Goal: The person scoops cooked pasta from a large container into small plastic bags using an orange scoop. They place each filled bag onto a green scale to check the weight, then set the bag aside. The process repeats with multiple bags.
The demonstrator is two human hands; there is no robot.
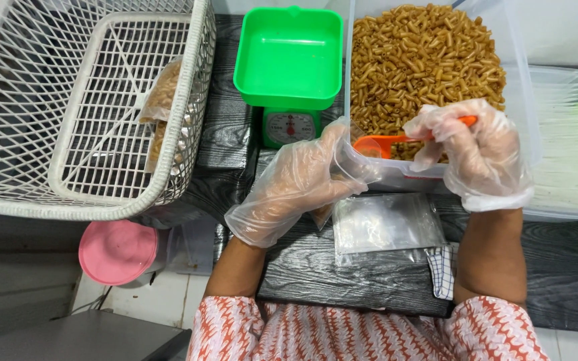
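Head view: gloved right hand (479, 154) fingers clamped on orange scoop (396, 140) over clear tub (523, 113) of macaroni (423, 60), gloved left hand (296, 184) fingers pinching small plastic bag (349, 164) at tub's near edge.

Gloved hands (296, 184), orange scoop (382, 144), macaroni (423, 60)

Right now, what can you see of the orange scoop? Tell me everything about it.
The orange scoop looks like glossy plastic, with a shallow rounded bowl and a thin straight handle. It lies roughly level at the near edge of the clear tub of brown macaroni. The gloved right hand grips the handle, hiding its middle; only the tip shows beyond the fingers. The gloved left hand holds a clear bag beside the bowl.
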